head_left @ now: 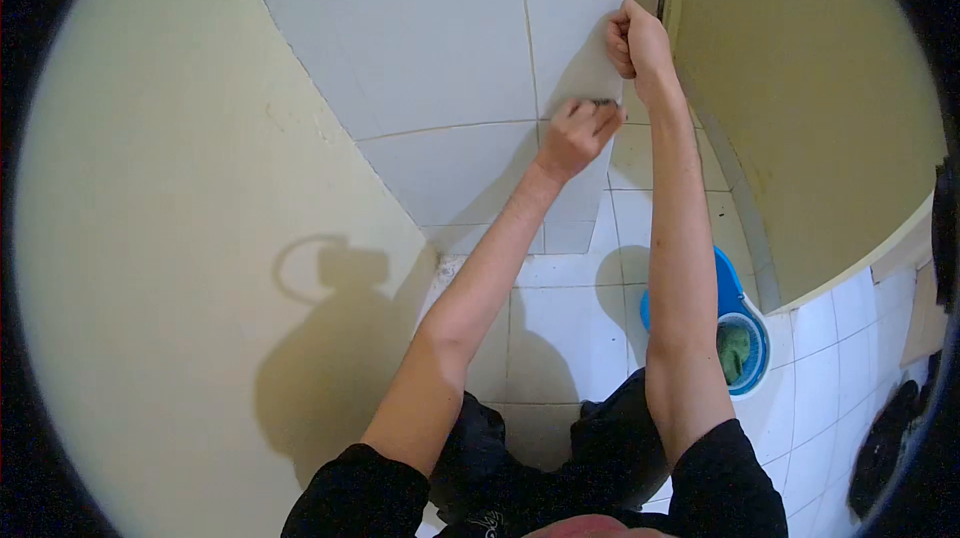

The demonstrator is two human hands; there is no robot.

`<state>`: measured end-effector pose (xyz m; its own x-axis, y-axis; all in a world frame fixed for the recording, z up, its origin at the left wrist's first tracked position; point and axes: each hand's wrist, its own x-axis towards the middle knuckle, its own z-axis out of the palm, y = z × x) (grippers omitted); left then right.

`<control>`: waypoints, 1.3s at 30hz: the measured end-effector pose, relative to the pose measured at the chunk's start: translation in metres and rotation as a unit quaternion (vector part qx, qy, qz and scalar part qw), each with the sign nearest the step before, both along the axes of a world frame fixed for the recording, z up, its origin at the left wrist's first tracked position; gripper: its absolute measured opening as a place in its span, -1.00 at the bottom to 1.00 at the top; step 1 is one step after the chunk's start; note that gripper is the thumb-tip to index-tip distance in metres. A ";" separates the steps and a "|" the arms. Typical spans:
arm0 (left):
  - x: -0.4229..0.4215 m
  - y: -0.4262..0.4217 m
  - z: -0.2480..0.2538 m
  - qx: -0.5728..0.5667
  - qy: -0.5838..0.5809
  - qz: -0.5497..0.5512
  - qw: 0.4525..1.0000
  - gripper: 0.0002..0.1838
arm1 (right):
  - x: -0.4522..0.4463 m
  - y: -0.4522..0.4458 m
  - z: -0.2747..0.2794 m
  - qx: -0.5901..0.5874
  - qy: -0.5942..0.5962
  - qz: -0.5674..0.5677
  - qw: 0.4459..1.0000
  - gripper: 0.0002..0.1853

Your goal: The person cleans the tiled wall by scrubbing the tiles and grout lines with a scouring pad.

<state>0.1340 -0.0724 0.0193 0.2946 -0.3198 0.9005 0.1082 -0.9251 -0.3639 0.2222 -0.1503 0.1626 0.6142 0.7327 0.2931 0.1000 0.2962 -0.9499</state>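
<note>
My left hand is against the white tiled wall, close to its right edge. Its fingers are closed around a small dark object, mostly covered, whose kind I cannot make out. Higher up, my right hand is curled into a fist at the wall's vertical edge. Whatever its fingers hold, if anything, is hidden by the hand.
A blue bucket with a green cloth-like thing in its basket stands on the tiled floor, below my right forearm. Cream walls rise on both sides. Dark items lie at far right.
</note>
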 end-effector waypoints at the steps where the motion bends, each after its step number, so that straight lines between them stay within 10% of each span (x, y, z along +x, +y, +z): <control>1: 0.000 0.002 -0.002 0.013 0.002 -0.006 1.000 -0.91 | -0.001 0.000 0.000 -0.001 0.001 0.005 1.000 -0.50; 39: 0.003 -0.004 -0.007 -0.017 -0.006 0.004 1.000 -0.84 | 0.003 0.006 -0.005 0.000 0.012 0.009 1.000 -0.48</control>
<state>0.1371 -0.0765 0.0120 0.2864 -0.2874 0.9140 0.1190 -0.9359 -0.3316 0.2255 -0.1446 0.1579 0.6082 0.7433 0.2785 0.0712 0.2984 -0.9518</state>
